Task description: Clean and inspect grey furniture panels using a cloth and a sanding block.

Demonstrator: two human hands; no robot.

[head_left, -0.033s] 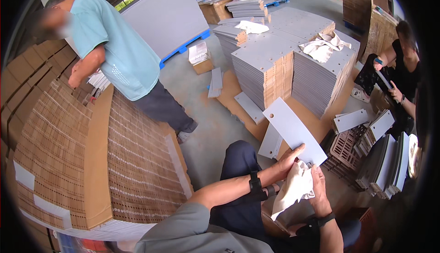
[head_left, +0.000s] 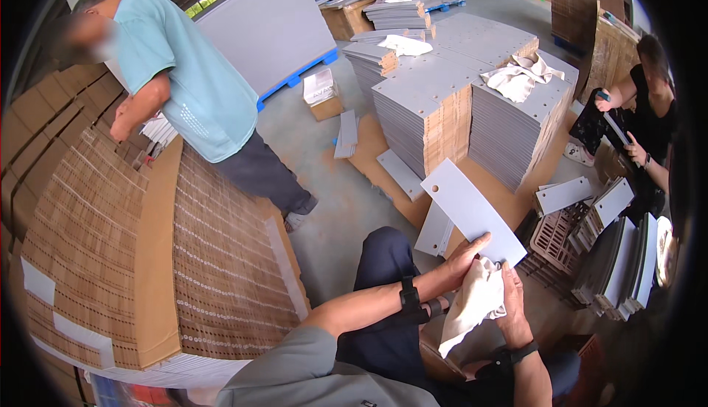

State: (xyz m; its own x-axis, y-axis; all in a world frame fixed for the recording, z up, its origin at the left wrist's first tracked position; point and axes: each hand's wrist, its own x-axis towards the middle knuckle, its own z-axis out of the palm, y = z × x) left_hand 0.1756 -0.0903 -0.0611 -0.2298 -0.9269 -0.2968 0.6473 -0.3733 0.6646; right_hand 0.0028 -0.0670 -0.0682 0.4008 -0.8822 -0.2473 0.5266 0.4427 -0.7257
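Two hands work one thin, stiff, light grey board (head_left: 472, 211): left hand (head_left: 463, 256) fingers clamped on its lower edge, right hand (head_left: 511, 305) fingers closed on a soft white cloth (head_left: 472, 302) just below it.

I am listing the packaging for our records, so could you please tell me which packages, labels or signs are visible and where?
Small cardboard box: on the floor beside the blue pallet, brown and squarish, white sheets on top.
Pale labels: on the side of the big cardboard stack at left, white rectangles; print too small to tell.
Signs or screens: none visible.
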